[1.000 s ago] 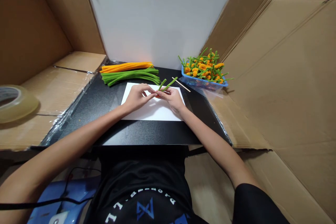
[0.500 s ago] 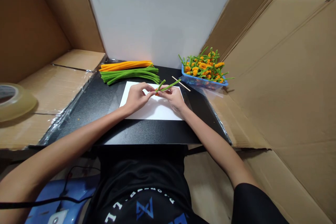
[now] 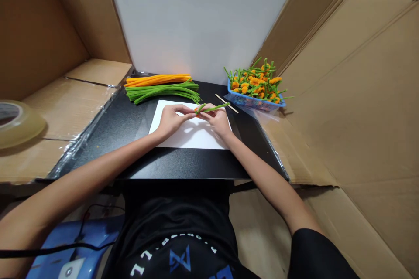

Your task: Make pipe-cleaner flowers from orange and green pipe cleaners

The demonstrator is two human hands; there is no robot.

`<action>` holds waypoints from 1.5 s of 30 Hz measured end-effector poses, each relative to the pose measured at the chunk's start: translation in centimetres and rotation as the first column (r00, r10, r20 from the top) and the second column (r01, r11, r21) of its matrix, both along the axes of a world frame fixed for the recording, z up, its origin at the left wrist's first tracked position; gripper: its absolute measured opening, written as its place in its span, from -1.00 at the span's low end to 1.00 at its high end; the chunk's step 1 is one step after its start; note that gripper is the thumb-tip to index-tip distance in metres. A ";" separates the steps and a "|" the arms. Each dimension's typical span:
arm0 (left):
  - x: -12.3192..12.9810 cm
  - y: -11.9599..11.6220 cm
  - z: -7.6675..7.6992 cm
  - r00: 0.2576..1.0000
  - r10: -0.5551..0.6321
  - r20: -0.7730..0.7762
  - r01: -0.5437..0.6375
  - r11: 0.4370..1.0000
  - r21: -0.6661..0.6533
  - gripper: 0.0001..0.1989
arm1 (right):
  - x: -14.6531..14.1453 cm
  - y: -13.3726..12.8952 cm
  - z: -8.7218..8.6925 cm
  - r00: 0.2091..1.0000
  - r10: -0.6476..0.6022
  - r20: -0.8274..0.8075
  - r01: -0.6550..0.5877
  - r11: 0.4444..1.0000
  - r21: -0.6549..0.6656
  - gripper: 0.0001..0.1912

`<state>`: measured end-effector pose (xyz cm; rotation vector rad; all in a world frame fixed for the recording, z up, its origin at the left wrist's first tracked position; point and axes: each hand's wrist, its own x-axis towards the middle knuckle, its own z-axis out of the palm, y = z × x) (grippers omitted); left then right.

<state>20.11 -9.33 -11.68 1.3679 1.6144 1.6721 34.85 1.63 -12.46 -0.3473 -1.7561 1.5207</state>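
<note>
Between my two hands, above a white sheet (image 3: 186, 137), is a small pipe-cleaner flower (image 3: 197, 112) with an orange part and green stems. My left hand (image 3: 173, 118) pinches its orange end between thumb and fingers. From the other side, my right hand (image 3: 216, 120) grips it too, fingertips close to the left ones. One green stem points right over the right hand, while a shorter end sticks up at the middle. Most of the orange part is hidden by the fingers.
Orange pipe cleaners (image 3: 157, 80) and green pipe cleaners (image 3: 162, 92) lie at the back left. A thin wooden stick (image 3: 226, 103) rests near a blue basket (image 3: 255, 102) of orange-and-green pieces. A tape roll (image 3: 28, 124) sits far left; cardboard walls (image 3: 353, 87) stand around.
The green stems have tipped lower and further right, and the short upright end now stands less high. Both hands stay pinched together in nearly the same place.
</note>
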 end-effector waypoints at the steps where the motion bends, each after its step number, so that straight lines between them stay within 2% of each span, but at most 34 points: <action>1: 0.0 0.0 0.0 1.000 -0.001 -0.002 0.001 1.000 -0.002 -0.65 | 0.0 0.0 -0.1 1.000 0.004 0.000 -0.004 1.000 -0.007 -0.73; 5: -0.1 0.0 0.0 1.000 0.009 -0.020 -0.009 1.000 -0.007 -0.65 | 0.1 -0.1 -0.4 0.999 0.020 0.033 -0.018 0.997 -0.074 -0.67; 8: 0.0 -0.1 0.1 0.998 0.020 -0.054 -0.020 1.000 -0.006 -0.64 | 0.0 -0.2 -0.4 0.999 0.011 0.046 -0.008 0.998 -0.060 -0.65; 11: 0.2 -0.2 0.3 0.986 0.052 -0.156 -0.050 0.999 0.014 -0.69 | 0.0 -0.4 -0.2 0.998 -0.043 0.051 0.044 0.999 -0.010 -0.63; 14: 0.4 -0.4 0.4 0.954 0.110 -0.278 -0.097 0.993 0.062 -0.78 | -0.1 -1.0 0.1 0.989 -0.144 0.044 0.139 0.985 0.107 -0.65; 18: 0.6 -0.4 0.3 0.935 0.147 -0.323 -0.124 0.988 0.091 -0.79 | 0.0 -2.2 0.4 0.960 -0.280 -0.012 0.269 0.910 0.317 -0.77; 24: 0.7 0.0 -0.1 0.964 0.138 -0.228 -0.128 0.990 0.057 -0.77 | 0.3 -3.2 0.4 0.945 -0.322 -0.052 0.291 0.762 0.578 -0.85; 27: 0.7 0.0 -0.1 0.967 0.147 -0.210 -0.130 0.987 0.094 -0.77 | 0.4 -3.0 0.4 0.939 -0.337 -0.074 0.304 0.708 0.637 -0.83; 29: 0.7 -0.2 0.0 0.959 0.156 -0.236 -0.125 0.982 0.140 -0.78 | 0.4 -2.9 0.5 0.940 -0.334 -0.069 0.303 0.727 0.617 -0.85; 31: 0.6 -0.4 0.2 0.930 0.181 -0.321 -0.118 0.971 0.208 -0.81 | 0.3 -2.8 0.7 0.946 -0.317 -0.067 0.300 0.781 0.547 -0.87; 34: 0.2 -0.6 0.6 0.835 0.217 -0.505 -0.080 0.957 0.278 -0.82 | 0.1 -3.0 1.1 0.953 -0.292 -0.077 0.296 0.855 0.425 -0.85; 36: 0.1 -0.7 0.8 0.778 0.219 -0.588 -0.069 0.961 0.267 -0.81 | 0.1 -3.1 1.2 0.954 -0.291 -0.072 0.296 0.876 0.381 -0.82; 38: 0.1 -0.7 0.9 0.759 0.224 -0.612 -0.095 0.967 0.237 -0.82 | 0.0 -3.2 1.3 0.950 -0.305 -0.068 0.307 0.873 0.379 -0.82; 40: 0.4 -0.7 0.9 0.782 0.229 -0.579 -0.130 0.969 0.208 -0.84 | 0.1 -3.2 1.2 0.940 -0.331 -0.080 0.332 0.840 0.430 -0.85; 42: 0.8 -0.5 0.8 0.853 0.200 -0.482 -0.138 0.977 0.161 -0.84 | 0.2 -3.1 1.0 0.929 -0.356 -0.098 0.353 0.782 0.514 -0.87; 45: 1.1 0.0 0.6 0.974 0.050 -0.221 -0.042 0.998 0.041 -0.76 | 0.5 -2.7 0.7 0.927 -0.359 -0.110 0.343 0.691 0.637 -0.85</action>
